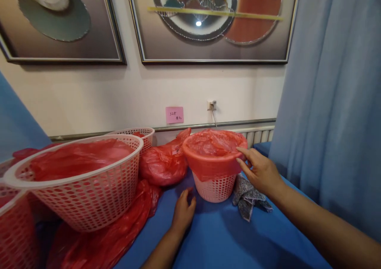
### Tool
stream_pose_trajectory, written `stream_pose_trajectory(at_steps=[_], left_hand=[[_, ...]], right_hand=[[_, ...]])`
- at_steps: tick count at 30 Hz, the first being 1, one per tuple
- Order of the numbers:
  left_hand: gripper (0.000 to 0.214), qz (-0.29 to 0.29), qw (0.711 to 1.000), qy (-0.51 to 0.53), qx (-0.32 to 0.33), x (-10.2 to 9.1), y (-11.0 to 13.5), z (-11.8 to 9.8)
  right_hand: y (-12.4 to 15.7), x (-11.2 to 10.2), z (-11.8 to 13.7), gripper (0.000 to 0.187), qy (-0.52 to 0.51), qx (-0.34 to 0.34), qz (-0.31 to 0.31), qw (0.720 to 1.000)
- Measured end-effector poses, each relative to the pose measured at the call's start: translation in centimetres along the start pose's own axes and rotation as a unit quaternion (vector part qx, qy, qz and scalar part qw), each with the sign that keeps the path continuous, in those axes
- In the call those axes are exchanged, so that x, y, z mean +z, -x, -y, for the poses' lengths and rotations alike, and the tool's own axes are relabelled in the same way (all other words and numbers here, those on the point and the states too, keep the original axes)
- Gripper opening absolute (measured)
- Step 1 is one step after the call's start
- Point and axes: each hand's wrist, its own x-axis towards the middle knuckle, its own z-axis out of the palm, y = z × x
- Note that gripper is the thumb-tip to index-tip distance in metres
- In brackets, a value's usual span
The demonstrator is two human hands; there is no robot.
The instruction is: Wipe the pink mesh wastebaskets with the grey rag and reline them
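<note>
A small white plastic basket (214, 187) with holes stands on the blue surface, lined with a red plastic bag (208, 164) folded out over its rim. My right hand (262, 171) is at the right side of that rim, index finger above and thumb on the outer side, closed on the bag-covered edge. Low in front and left of the basket, my left hand (183, 211) hovers with fingers loosely bent and thumb apart, holding nothing. A crumpled grey cloth (250, 197) lies beside the basket, under my right hand.
At left stands a large white basket (89, 199) with red plastic inside; another basket (147, 140) is behind it. A bulging red bag (163, 164) and loose red plastic (119, 231) lie between. A blue curtain (333, 102) hangs at right; a radiator (258, 136) is behind.
</note>
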Motion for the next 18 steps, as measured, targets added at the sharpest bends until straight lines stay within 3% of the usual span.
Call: stream_pose_trajectory(at_steps=[4, 7, 11, 16, 18], left_hand=[[0.029, 0.049, 0.998, 0.018, -0.028, 0.5, 1.2, 2.4], [0.029, 0.062, 0.997, 0.027, -0.036, 0.7, 1.1, 2.6], [0.029, 0.077, 0.996, 0.034, -0.038, 0.6, 1.0, 2.3], [0.029, 0.102, 0.993, 0.044, -0.039, 0.4, 1.2, 1.9], [0.030, 0.108, 0.992, 0.047, -0.043, 0.3, 1.2, 1.8]], right_hand=[[-2.2, -0.7, -1.9, 0.041, -0.038, 0.109, 0.211, 0.971], [-2.8, 0.0, -3.5, 0.031, -0.142, 0.120, 0.298, 0.936], [-2.8, 1.6, -5.0, 0.017, -0.182, 0.123, 0.243, 0.945], [-4.9, 2.0, -6.7, 0.021, -0.297, 0.261, 0.116, 0.911], [-6.6, 1.3, -7.6, 0.023, -0.301, 0.273, 0.075, 0.910]])
